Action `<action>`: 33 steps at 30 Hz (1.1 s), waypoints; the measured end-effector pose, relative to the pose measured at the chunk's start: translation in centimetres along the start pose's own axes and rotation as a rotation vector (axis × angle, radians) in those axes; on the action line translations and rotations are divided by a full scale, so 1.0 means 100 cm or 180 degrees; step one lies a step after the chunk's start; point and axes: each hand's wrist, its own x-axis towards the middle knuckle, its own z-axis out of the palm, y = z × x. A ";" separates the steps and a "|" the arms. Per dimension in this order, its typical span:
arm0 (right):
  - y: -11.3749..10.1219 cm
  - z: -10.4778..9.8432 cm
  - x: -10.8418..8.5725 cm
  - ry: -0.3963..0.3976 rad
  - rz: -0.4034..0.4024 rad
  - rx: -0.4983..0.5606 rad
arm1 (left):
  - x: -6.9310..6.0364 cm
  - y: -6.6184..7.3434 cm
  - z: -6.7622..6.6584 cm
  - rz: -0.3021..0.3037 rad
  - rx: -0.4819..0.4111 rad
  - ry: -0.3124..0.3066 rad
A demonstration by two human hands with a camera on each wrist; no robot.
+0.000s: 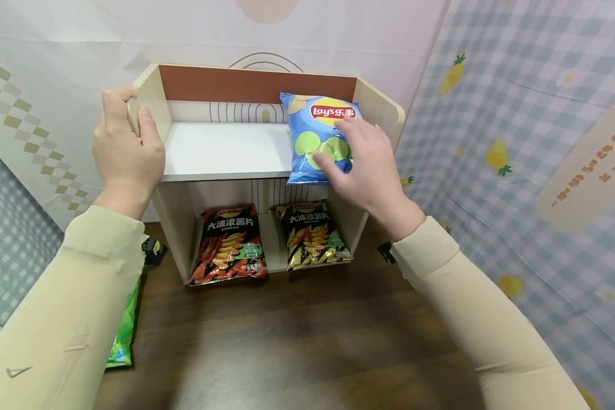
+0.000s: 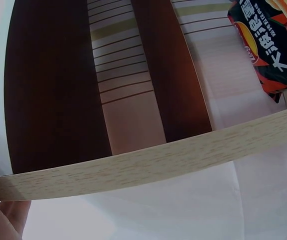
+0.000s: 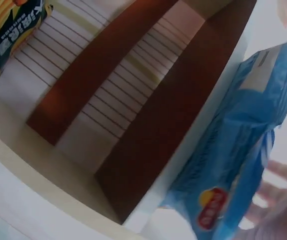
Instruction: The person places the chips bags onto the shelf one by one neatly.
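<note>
On the right part of the upper white shelf (image 1: 230,148) a blue Lay's chip bag (image 1: 307,122) leans upright, its bottom edge at the shelf's front. My right hand (image 1: 366,162) lies against its front with thumb and fingers spread, overlapping its right side. In the right wrist view, the same bag (image 3: 223,145) shows edge-on, with fingers (image 3: 278,190) beside it. With thumb and fingers around its front edge, my left hand (image 1: 128,142) grips the left side panel (image 1: 151,94) of the small wooden shelf unit. The left wrist view shows that panel (image 2: 133,165) crossing the frame.
Below, a red-and-black chip bag (image 1: 230,245) and a yellow-and-black chip bag (image 1: 312,236) lie in the lower compartment. Part of a green bag (image 1: 125,333) shows beside my left sleeve. The unit stands on a dark wooden table (image 1: 287,336), between patterned cloths.
</note>
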 end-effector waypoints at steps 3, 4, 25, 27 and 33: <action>-0.008 0.001 -0.003 -0.0324 -0.0243 -0.0245 | 0.000 0.001 -0.001 -0.0005 0.0008 -0.0003; -0.010 0.002 -0.004 -0.0437 -0.0274 -0.0334 | 0.000 0.002 -0.001 -0.0005 0.0011 0.0000; 0.024 0.022 0.002 -0.0196 -0.0269 -0.0166 | 0.000 0.005 -0.001 -0.0007 0.0025 -0.0047; 0.026 0.027 0.000 -0.0131 -0.0338 -0.0201 | -0.001 0.005 -0.001 -0.0018 0.0029 -0.0067; 0.027 0.035 -0.001 -0.0017 -0.0426 -0.0235 | -0.002 0.002 0.001 -0.0015 0.0023 -0.0028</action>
